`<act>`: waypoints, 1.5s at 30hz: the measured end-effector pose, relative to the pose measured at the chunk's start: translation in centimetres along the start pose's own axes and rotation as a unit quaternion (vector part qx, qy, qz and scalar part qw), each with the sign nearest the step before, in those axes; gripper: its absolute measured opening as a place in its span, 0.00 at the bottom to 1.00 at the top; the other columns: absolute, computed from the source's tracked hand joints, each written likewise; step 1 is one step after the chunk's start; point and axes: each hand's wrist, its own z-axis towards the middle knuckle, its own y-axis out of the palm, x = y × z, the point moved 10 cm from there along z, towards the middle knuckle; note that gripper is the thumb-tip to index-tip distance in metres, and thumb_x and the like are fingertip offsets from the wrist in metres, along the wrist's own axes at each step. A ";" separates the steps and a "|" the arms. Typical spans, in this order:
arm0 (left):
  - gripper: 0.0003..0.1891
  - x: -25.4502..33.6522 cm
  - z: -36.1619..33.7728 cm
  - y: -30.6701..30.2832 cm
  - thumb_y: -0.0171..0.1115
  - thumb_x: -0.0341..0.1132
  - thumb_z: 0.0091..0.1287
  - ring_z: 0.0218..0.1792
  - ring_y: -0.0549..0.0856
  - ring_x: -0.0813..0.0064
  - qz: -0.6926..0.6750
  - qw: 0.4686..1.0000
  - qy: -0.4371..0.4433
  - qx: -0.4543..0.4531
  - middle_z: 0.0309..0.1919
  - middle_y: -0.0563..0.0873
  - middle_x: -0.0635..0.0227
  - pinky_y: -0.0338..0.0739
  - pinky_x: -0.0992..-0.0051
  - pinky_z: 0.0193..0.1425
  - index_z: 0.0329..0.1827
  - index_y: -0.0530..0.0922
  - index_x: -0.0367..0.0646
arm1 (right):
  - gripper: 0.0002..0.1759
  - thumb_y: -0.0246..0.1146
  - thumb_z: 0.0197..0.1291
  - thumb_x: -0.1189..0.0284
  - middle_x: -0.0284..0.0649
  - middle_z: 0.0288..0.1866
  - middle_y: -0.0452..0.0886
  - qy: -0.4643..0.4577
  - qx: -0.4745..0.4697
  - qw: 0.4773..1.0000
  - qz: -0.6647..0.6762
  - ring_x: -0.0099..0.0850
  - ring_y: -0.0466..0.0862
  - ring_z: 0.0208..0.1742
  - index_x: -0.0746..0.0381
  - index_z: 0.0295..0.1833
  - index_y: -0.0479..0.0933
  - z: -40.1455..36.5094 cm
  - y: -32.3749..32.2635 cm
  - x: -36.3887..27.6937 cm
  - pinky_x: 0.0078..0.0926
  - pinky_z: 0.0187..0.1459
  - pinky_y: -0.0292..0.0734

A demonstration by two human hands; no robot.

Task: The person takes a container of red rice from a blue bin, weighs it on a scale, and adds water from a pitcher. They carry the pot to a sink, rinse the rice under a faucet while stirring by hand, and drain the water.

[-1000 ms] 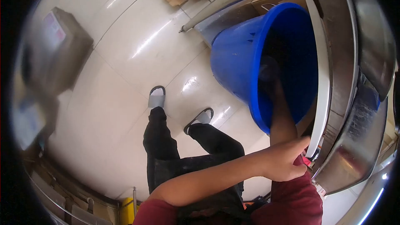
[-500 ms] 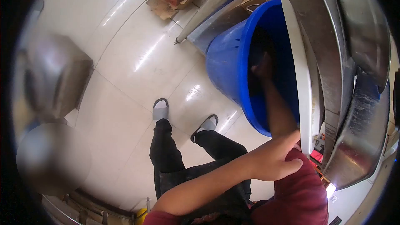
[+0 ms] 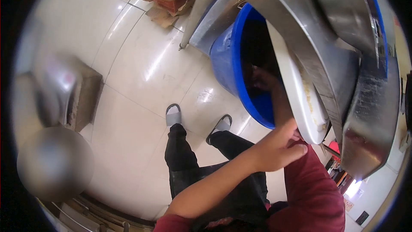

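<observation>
My right arm reaches down into a large blue bucket (image 3: 223, 56), which leans with its mouth toward me. Inside it, my right hand (image 3: 262, 78) is in shadow against a dark area. Its fingers are too dim to show what they touch or hold. My left hand (image 3: 277, 148) crosses over my right forearm. Its thumb lies on the rolled maroon sleeve (image 3: 307, 176), and its fingers curl round the arm at the sleeve's edge. Close above that hand is the lower end of a white tray (image 3: 296, 99) with yellowish bits along it.
A steel counter edge (image 3: 296, 21) overhangs the bucket, with steel basins (image 3: 371, 116) at the right. A torn cardboard box (image 3: 167, 0) lies on the tiled floor beyond a metal table leg (image 3: 195, 17). Blurred metal shapes (image 3: 56, 163) stand at the left.
The view has shifted, so bucket and tray appear further left and more of the bucket is behind the tray. My right hand looks lower inside the bucket; my left hand stays on the sleeve.
</observation>
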 end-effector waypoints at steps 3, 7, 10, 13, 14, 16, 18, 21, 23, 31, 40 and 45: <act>0.32 -0.3 -0.2 -0.6 0.59 0.26 0.69 0.64 0.77 0.67 0.053 0.999 -0.010 0.004 0.65 0.75 0.60 0.71 0.64 0.68 0.75 0.59 0.39 | 0.40 0.68 0.56 0.60 0.60 0.64 0.75 0.001 -0.012 0.985 0.172 0.52 0.74 0.68 0.69 0.70 0.66 -2.5 -0.5 0.4 0.47 0.70 0.69; 0.31 -0.1 0.0 -0.6 0.58 0.26 0.68 0.65 0.75 0.69 0.001 1.000 -0.007 0.025 0.65 0.75 0.61 0.69 0.65 0.68 0.75 0.59 0.39 | 0.38 0.66 0.58 0.60 0.59 0.64 0.75 -0.011 -0.039 0.922 0.384 0.52 0.74 0.68 0.69 0.69 0.67 -5.4 -0.3 -0.7 0.47 0.70 0.69; 0.32 0.7 -0.1 -0.5 0.58 0.25 0.68 0.65 0.74 0.69 -0.024 0.999 -0.012 0.041 0.65 0.75 0.61 0.68 0.65 0.70 0.75 0.60 0.38 | 0.37 0.65 0.59 0.59 0.59 0.64 0.75 -0.033 -0.058 0.854 0.515 0.52 0.74 0.68 0.69 0.69 0.67 -7.5 0.2 -2.5 0.47 0.70 0.69; 0.30 0.9 0.1 -0.6 0.56 0.23 0.67 0.63 0.77 0.68 -0.021 0.997 -0.008 0.071 0.60 0.77 0.60 0.70 0.67 0.68 0.73 0.59 0.36 | 0.35 0.63 0.61 0.59 0.59 0.65 0.76 -0.058 -0.072 0.786 0.612 0.52 0.74 0.68 0.69 0.69 0.68 -9.4 0.4 -3.3 0.48 0.69 0.69; 0.30 0.8 0.2 -0.6 0.56 0.23 0.67 0.62 0.78 0.68 -0.018 0.996 -0.004 0.082 0.57 0.77 0.59 0.72 0.68 0.67 0.72 0.59 0.35 | 0.35 0.63 0.62 0.58 0.58 0.65 0.76 -0.065 -0.074 0.764 0.638 0.52 0.74 0.68 0.69 0.68 0.68 -10.1 0.3 -3.4 0.48 0.69 0.69; 0.29 1.1 0.4 -0.4 0.55 0.23 0.67 0.63 0.78 0.69 -0.023 0.995 0.010 0.100 0.57 0.78 0.60 0.72 0.68 0.67 0.72 0.60 0.35 | 0.34 0.62 0.63 0.58 0.58 0.65 0.76 -0.085 -0.076 0.728 0.676 0.52 0.74 0.68 0.69 0.68 0.68 -11.4 0.0 -4.0 0.48 0.69 0.69; 0.28 1.6 0.6 -0.3 0.55 0.23 0.68 0.61 0.78 0.71 -0.013 0.993 0.019 0.116 0.57 0.78 0.61 0.72 0.69 0.67 0.71 0.62 0.35 | 0.33 0.61 0.64 0.58 0.58 0.65 0.76 -0.103 -0.079 0.694 0.708 0.52 0.74 0.68 0.69 0.68 0.68 -12.9 -0.4 -4.6 0.48 0.69 0.69; 0.25 1.6 0.5 -0.2 0.55 0.25 0.68 0.59 0.79 0.70 0.018 0.990 -0.004 0.139 0.57 0.79 0.62 0.73 0.67 0.64 0.70 0.65 0.37 | 0.32 0.60 0.66 0.57 0.58 0.65 0.76 -0.130 -0.079 0.641 0.752 0.52 0.74 0.68 0.69 0.68 0.69 -15.6 -1.3 -5.4 0.48 0.69 0.69; 0.26 1.2 0.4 -0.7 0.55 0.28 0.69 0.59 0.80 0.67 0.041 0.986 -0.045 0.153 0.59 0.80 0.59 0.75 0.62 0.63 0.71 0.66 0.38 | 0.32 0.59 0.67 0.57 0.58 0.65 0.76 -0.152 -0.076 0.612 0.773 0.52 0.74 0.68 0.69 0.68 0.69 -17.4 -1.8 -6.2 0.49 0.69 0.69; 0.19 1.9 0.8 0.9 0.54 0.39 0.71 0.55 0.83 0.57 -0.074 0.976 -0.114 0.172 0.54 0.84 0.56 0.77 0.55 0.57 0.62 0.74 0.43 | 0.31 0.57 0.66 0.60 0.56 0.67 0.74 -0.130 -0.057 0.537 0.832 0.53 0.73 0.69 0.68 0.70 0.67 -27.7 -1.5 -9.4 0.53 0.70 0.68; 0.25 -0.1 -1.7 -3.6 0.52 0.51 0.71 0.50 0.84 0.62 -0.041 0.950 -0.162 0.263 0.49 0.84 0.55 0.78 0.61 0.53 0.56 0.74 0.36 | 0.43 0.61 0.47 0.76 0.53 0.73 0.68 0.036 -0.027 0.620 0.783 0.49 0.69 0.74 0.70 0.74 0.61 -40.2 5.1 -3.3 0.54 0.74 0.65; 0.35 -3.3 -4.5 -10.7 0.47 0.61 0.74 0.50 0.83 0.59 0.295 0.827 -0.324 0.353 0.56 0.80 0.51 0.79 0.61 0.54 0.62 0.73 0.33 | 0.48 0.63 0.44 0.75 0.51 0.75 0.66 0.059 -0.097 0.665 0.738 0.48 0.68 0.75 0.64 0.77 0.59 -45.5 7.0 -4.3 0.55 0.74 0.65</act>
